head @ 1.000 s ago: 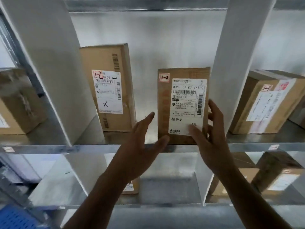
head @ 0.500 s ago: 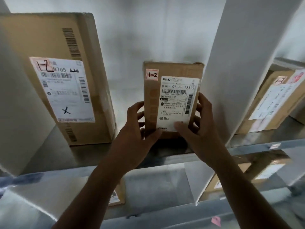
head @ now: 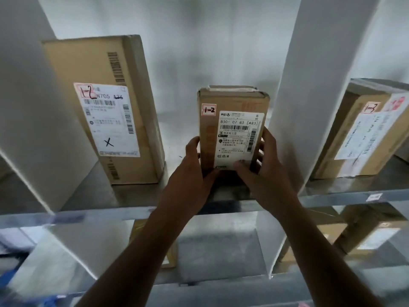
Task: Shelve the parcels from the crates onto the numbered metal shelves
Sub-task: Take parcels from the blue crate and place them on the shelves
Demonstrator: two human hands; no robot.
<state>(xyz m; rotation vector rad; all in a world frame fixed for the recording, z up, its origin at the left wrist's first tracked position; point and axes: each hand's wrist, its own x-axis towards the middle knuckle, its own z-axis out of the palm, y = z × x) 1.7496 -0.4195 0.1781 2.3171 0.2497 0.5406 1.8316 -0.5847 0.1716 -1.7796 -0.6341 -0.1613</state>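
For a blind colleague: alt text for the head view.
The left hand and right hand grip a small parcel tagged 1-2, upright on a shelf. A taller parcel, also 1-2, stands left of it; a 1-3 parcel sits beyond the right divider.

A small parcel (head: 232, 100) carries a red-edged sticker (head: 208, 110) handwritten "1-2" and a white shipping label (head: 240, 138) reading "830- C7 83 [A83]" above barcodes, with "棕色M" near its foot; the finer print is unreadable. The tall carton (head: 132, 107) on the left has a large label (head: 106, 120) marked "1-2", "N705", a crossed-out code and a handwritten "X". The right-hand carton (head: 332, 138) bears a small sticker (head: 372, 107) reading "1-3".
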